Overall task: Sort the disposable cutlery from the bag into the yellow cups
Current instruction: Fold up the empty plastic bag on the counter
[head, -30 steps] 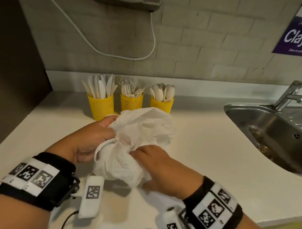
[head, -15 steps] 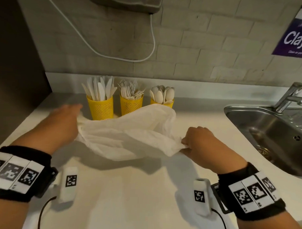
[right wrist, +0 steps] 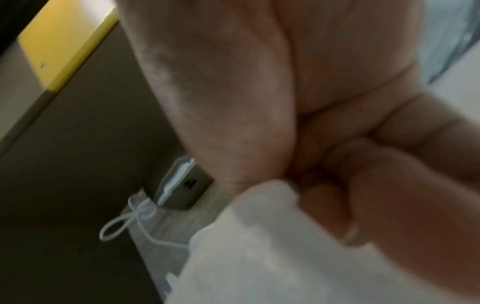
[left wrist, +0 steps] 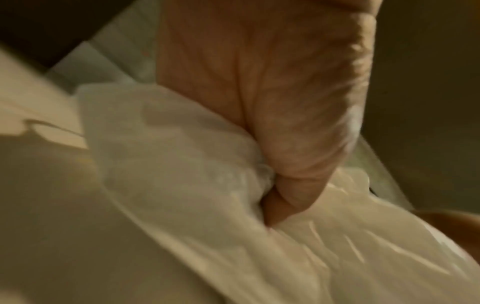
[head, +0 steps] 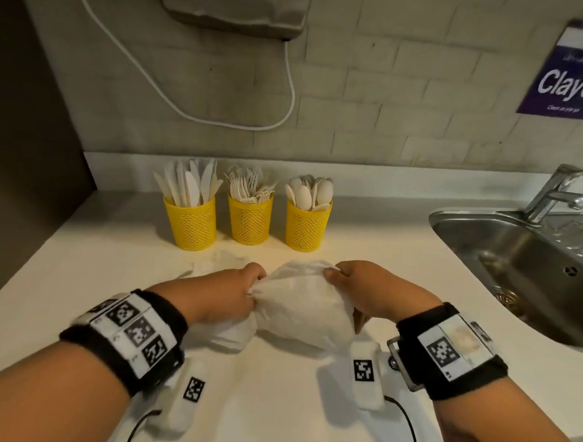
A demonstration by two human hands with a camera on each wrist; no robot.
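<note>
A crumpled white plastic bag (head: 300, 310) lies bunched on the counter between my hands. My left hand (head: 248, 285) grips its left side (left wrist: 207, 185); my right hand (head: 344, 279) pinches its upper right edge (right wrist: 259, 226). Three yellow mesh cups stand in a row by the wall: the left cup (head: 190, 225) holds knives, the middle cup (head: 249, 221) forks, the right cup (head: 306, 226) spoons. What is inside the bag cannot be seen.
A steel sink (head: 526, 262) with a tap (head: 555, 193) is set into the counter at the right. A white cable (head: 175, 101) hangs on the brick wall under a grey box. A dark panel borders the counter's left side.
Half a second ago the bag was stretched wide between hands far apart. Both hands have come together nearer me and the bag is bunched into a ball again.
</note>
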